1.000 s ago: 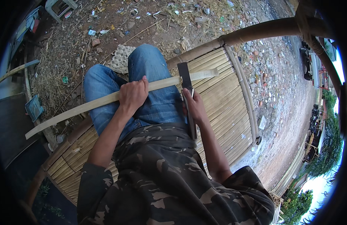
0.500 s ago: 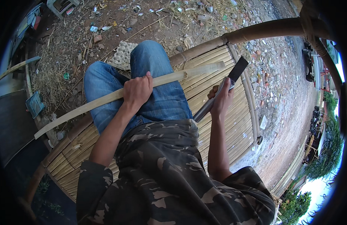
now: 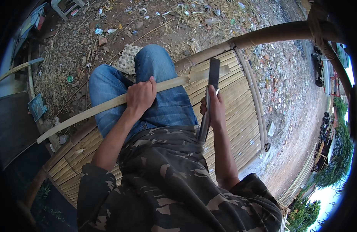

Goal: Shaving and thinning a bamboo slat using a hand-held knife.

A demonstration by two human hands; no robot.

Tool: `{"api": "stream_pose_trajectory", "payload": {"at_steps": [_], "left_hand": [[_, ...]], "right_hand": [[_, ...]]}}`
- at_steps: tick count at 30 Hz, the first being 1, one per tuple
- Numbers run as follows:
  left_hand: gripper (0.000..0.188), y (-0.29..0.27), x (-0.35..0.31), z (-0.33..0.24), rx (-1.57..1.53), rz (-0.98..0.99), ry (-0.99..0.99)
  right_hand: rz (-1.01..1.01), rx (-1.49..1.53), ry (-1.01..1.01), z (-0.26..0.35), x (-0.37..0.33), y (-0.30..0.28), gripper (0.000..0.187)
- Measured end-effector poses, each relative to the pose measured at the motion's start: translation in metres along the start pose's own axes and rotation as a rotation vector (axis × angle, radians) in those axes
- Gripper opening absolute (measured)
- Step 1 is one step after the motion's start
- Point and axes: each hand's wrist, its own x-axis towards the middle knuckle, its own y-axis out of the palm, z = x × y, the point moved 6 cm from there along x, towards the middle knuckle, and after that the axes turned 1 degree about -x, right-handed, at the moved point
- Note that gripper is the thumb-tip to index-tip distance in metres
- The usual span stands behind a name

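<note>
Across my thighs lies a long pale bamboo strip [image 3: 85, 114], slightly bowed, its left end out past my left knee. My left hand [image 3: 141, 95] is closed around its middle, thumb along the top. To the right, my right hand [image 3: 214, 107] grips the metal handle of a knife with a broad, dark, square-ended blade [image 3: 214, 71]. The blade points away from me and overlaps the strip's right end, which has a node near it. Whether blade and strip touch, I cannot tell. The handle's lower end reaches beside my waist.
I sit on a slatted bamboo bench [image 3: 234, 112] with a thick bamboo rail [image 3: 263, 38] along its far side. Beyond my knees a grey egg tray [image 3: 128, 58] lies on littered ground. A plastic stool [image 3: 64, 7] stands far left; a blue-green piece [image 3: 37, 107] lies left.
My right hand has swung the knife left and more upright, so the blade now crosses the strip's right end. My left hand keeps its hold on the strip, nearly still.
</note>
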Motion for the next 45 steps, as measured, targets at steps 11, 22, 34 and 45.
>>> {"api": "stream_pose_trajectory", "payload": {"at_steps": [11,22,34,45], "left_hand": [[0.055,-0.001,-0.002,-0.006,-0.009,0.000,-0.033],[0.053,-0.027,-0.007,0.007,-0.097,-0.019,-0.011],[0.059,-0.006,-0.006,0.027,-0.062,0.173,-0.075],[0.057,0.001,0.002,0.022,-0.002,0.146,-0.118]], "right_hand": [[-0.140,0.020,-0.183,0.022,0.001,-0.021,0.035],[-0.043,-0.143,0.058,0.002,0.018,-0.027,0.034],[-0.279,-0.031,-0.236,0.087,0.011,-0.082,0.032],[0.148,-0.142,0.188,-0.022,-0.003,-0.012,0.033]]}}
